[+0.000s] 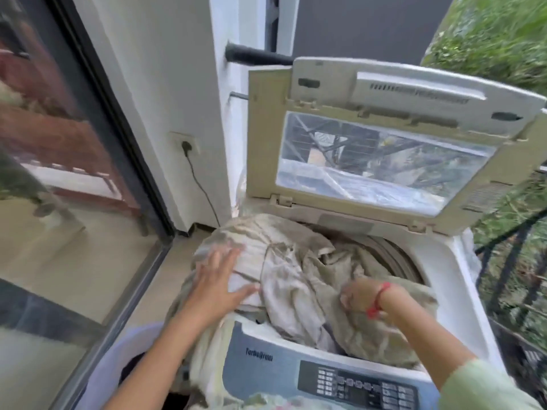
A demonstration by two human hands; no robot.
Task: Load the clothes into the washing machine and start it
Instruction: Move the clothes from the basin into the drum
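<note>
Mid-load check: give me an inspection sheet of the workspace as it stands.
Surface: washer top, lid raised.
Job's things: clothes heaped over the drum, part hanging over the front-left edge; panel untouched.
Clutter: basket at lower left.
Grippers: left hand flat on clothes; right hand grips clothes.
Cables: cable plugged into socket, runs down toward washer.
Surroundings: glass door left; railing and plants right.
</note>
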